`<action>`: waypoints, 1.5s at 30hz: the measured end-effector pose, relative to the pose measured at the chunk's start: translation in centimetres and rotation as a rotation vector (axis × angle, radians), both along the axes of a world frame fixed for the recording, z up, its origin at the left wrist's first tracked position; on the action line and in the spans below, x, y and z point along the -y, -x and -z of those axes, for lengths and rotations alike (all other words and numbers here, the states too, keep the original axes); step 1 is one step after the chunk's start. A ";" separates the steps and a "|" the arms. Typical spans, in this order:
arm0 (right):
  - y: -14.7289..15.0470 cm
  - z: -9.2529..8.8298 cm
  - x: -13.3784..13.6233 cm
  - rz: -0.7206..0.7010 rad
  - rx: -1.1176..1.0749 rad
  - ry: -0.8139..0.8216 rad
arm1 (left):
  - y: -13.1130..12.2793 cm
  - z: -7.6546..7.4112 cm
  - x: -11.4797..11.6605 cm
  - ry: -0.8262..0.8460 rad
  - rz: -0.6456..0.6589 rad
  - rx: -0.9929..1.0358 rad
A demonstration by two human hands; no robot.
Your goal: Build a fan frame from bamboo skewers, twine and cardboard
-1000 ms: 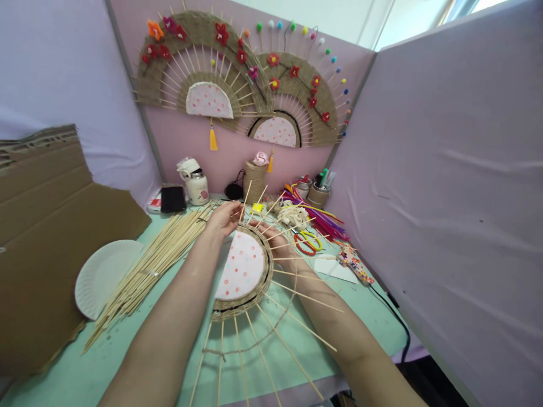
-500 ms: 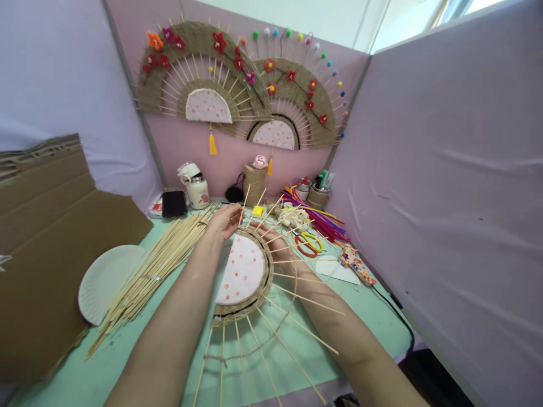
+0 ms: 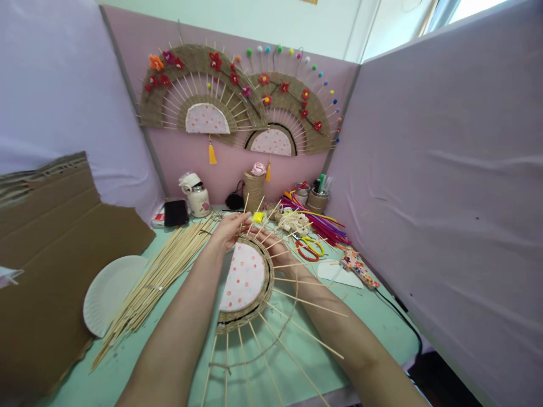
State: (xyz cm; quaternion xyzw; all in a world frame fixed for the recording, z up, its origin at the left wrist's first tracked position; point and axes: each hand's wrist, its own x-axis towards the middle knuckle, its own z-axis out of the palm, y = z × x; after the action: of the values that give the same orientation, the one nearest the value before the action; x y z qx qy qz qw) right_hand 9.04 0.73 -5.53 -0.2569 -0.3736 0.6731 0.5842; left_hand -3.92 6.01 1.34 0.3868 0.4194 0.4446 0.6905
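Observation:
A half-round woven fan frame (image 3: 268,277) stands tilted between my arms, its pink-dotted white centre (image 3: 244,277) edged with brown twine and one black band. Thin bamboo sticks (image 3: 316,295) radiate from its rim. A loose strand of twine (image 3: 271,343) runs in an arc across the lower and right sticks, knotted near the bottom left stick. At the frame's top end, my left hand (image 3: 229,230) has its fingers closed about the uppermost sticks. My right hand (image 3: 274,249) reaches behind the upper right sticks, fingers bent around them and partly hidden.
Left lie a bundle of bamboo sticks (image 3: 156,282), a paper plate (image 3: 102,294) and cardboard (image 3: 51,271). Scissors (image 3: 307,252), a glue gun (image 3: 358,267) with cord and pipe cleaners (image 3: 320,223) are right. Behind stand a bottle (image 3: 198,198) and twine spool (image 3: 253,192). Two decorated fans (image 3: 195,62) hang behind.
The view has tilted slightly upward, so the whole scene sits a little lower. My left fingers have shifted slightly right over the top sticks; a short dark strand now shows left of that hand.

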 end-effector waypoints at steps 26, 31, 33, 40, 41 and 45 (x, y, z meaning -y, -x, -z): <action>-0.8 -0.5 -0.7 -0.051 -0.032 0.019 | -0.4 0.5 -0.2 -0.048 0.026 0.018; -1.2 -1.0 -3.1 -0.040 -0.047 0.038 | -0.2 0.7 -0.7 -0.037 0.022 0.035; -1.1 -1.2 -3.9 -0.030 -0.066 0.058 | -0.2 0.9 -0.8 -0.034 0.024 0.039; -0.8 -1.4 -4.6 -0.059 -0.132 0.062 | -0.5 1.3 -0.8 -0.033 0.051 0.043; -0.8 -1.4 -4.6 -0.068 -0.134 0.060 | -0.5 1.4 -0.8 -0.031 0.053 0.041; -0.7 -1.5 -4.5 -0.111 -0.129 0.054 | -0.5 1.8 -1.0 -0.022 0.058 0.031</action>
State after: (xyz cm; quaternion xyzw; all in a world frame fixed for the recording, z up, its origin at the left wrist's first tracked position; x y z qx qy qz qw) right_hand 9.73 5.21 -4.03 -0.2073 -0.3306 0.7295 0.5618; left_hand -3.42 7.02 -0.47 0.3996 0.3922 0.4350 0.7052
